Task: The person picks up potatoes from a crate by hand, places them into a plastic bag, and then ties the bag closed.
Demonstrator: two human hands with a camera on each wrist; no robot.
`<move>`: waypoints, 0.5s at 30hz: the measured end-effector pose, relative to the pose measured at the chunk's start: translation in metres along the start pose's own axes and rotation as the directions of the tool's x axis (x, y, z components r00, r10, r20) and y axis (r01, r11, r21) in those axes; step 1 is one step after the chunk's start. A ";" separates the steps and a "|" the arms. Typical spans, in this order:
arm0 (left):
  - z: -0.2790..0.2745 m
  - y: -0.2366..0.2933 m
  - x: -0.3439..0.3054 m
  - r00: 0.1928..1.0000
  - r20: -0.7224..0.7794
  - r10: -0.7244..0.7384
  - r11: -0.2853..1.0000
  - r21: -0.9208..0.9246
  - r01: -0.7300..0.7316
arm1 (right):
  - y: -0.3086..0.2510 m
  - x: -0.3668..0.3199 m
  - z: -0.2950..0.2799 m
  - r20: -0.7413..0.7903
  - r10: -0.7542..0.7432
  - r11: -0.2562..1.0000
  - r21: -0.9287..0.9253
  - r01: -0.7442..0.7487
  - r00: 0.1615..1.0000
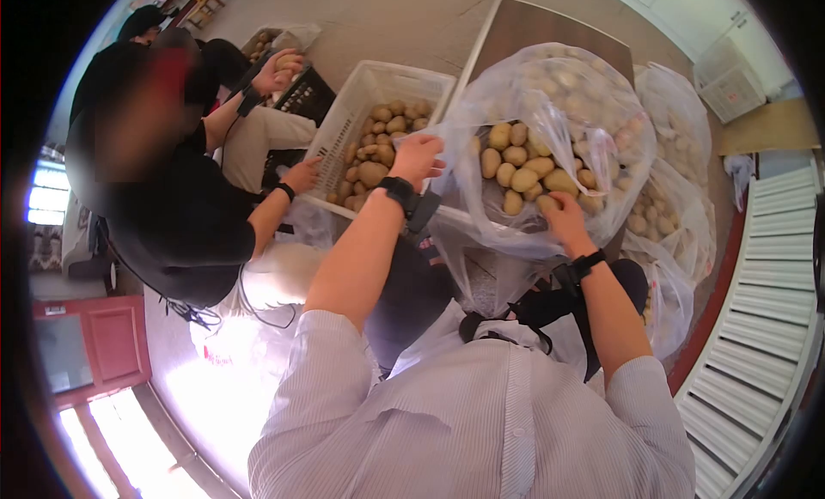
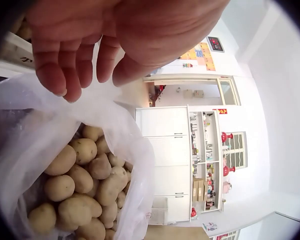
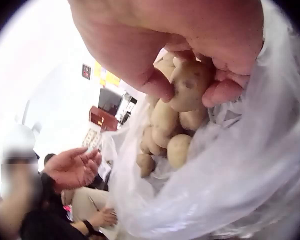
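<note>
"So, what is the right hand (image 1: 569,222) up to?"

"Pinching a single potato (image 3: 191,86) between the thumb and fingers, at the near side of a clear plastic bag (image 1: 514,233). The heaped potatoes (image 1: 522,166) inside that bag lie just beyond it and to its left"

"And the left hand (image 1: 418,161)?"

"Loose, its fingers a little bent, with nothing held. It hangs between the bag on its right and a white crate (image 1: 411,73) on its left. Whether the fingertips brush the plastic, I can't tell"

"What's in the crate?"

"Potatoes too, just left of the left hand. As for the bag, it sits on a brown-topped bench (image 1: 550,28), which shows beyond both hands"

"Anybody close by?"

"Yes, a person in black (image 1: 176,211), to the left of the left hand, with one hand at the crate's side and the other raised near a black crate (image 1: 309,100) farther off"

"Then what's right of the right hand?"

"More clear bags (image 1: 687,181) with potatoes in them, and past those a white slatted frame (image 1: 756,327)"
</note>
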State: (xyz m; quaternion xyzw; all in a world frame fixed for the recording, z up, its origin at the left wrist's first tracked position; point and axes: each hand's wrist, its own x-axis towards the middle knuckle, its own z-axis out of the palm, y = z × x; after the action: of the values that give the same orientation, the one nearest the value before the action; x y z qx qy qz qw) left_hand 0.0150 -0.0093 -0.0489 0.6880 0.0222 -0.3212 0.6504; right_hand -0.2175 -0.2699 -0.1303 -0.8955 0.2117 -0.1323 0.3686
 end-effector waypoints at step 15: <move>0.061 0.010 -0.037 0.908 0.416 -0.041 0.982 0.184 -0.040 | -0.102 0.023 -0.015 0.678 0.256 0.328 0.609 -0.722 0.689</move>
State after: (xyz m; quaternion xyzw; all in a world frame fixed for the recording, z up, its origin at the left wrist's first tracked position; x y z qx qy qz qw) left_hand -0.0350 -0.0521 -0.0200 0.6617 -0.1477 -0.4618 0.5719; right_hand -0.1748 -0.2243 -0.0448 -0.4830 0.2935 0.1235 0.8156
